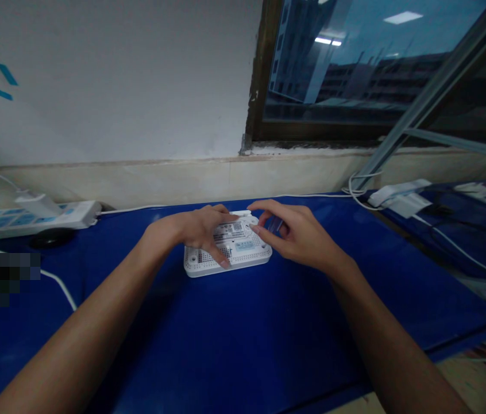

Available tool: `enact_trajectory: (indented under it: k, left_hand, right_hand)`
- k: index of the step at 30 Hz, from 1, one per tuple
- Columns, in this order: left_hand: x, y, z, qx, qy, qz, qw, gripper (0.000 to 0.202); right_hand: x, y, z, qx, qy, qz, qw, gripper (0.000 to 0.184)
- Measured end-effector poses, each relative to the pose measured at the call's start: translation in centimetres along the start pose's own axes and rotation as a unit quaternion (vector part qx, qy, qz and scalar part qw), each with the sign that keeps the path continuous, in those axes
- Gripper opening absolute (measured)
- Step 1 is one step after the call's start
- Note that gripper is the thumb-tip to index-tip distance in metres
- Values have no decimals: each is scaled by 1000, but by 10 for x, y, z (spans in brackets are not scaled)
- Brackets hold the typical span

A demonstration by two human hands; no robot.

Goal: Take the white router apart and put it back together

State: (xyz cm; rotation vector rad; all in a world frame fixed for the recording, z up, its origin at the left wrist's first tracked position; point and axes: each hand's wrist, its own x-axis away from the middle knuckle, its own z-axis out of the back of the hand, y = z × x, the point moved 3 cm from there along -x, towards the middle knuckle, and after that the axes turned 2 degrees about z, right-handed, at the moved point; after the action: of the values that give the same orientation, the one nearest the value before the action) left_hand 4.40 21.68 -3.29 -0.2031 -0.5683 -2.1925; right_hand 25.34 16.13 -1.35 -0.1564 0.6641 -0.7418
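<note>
A small white router (243,254) lies upside down on the blue table (234,333), its vented underside and labels facing up. My left hand (202,230) rests on the router's left half, fingers spread flat across it and one fingertip near its front edge. My right hand (297,233) hovers at the router's right rear corner, fingers curled loosely with the tips touching or close to the top edge. I cannot make out anything held in either hand.
A white power strip (31,218) with a plug in it lies at the far left, with white cables trailing from it. More white adapters and cables (400,198) sit at the far right by a metal window rail. A wall and window ledge run behind the table.
</note>
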Motion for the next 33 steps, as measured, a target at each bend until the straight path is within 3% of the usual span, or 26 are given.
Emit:
enact_trajectory:
  k: [3, 8, 13, 18, 22, 27, 33]
  left_hand:
    - [0, 0, 0, -1, -6, 4, 1000, 117]
    - [-1, -1, -1, 4, 4, -6, 1000, 116]
    - [-2, -4, -2, 1, 9, -3, 1000, 119]
    - [-3, -4, -1, -12, 2, 4, 1000, 121]
    - [-2, -2, 0, -18, -3, 5, 1000, 121]
    - [-2, -1, 0, -7, -1, 2, 1000, 120]
    - [-3, -2, -1, -13, 1, 7, 1000, 120]
  right_hand:
    - [0, 0, 0, -11, 0, 8, 1000, 30]
    - [0, 0, -1, -4, -3, 10, 1000, 59]
    - [0, -1, -1, 7, 10, 19, 1000, 37]
    - [-1, -3, 1, 8, 6, 13, 1000, 63]
    - [-1, -1, 0, 12, 7, 3, 1000, 37]
    - [0, -2, 0, 7, 0, 16, 1000, 62]
    - [-1, -3, 0, 7, -3, 12, 1000, 34]
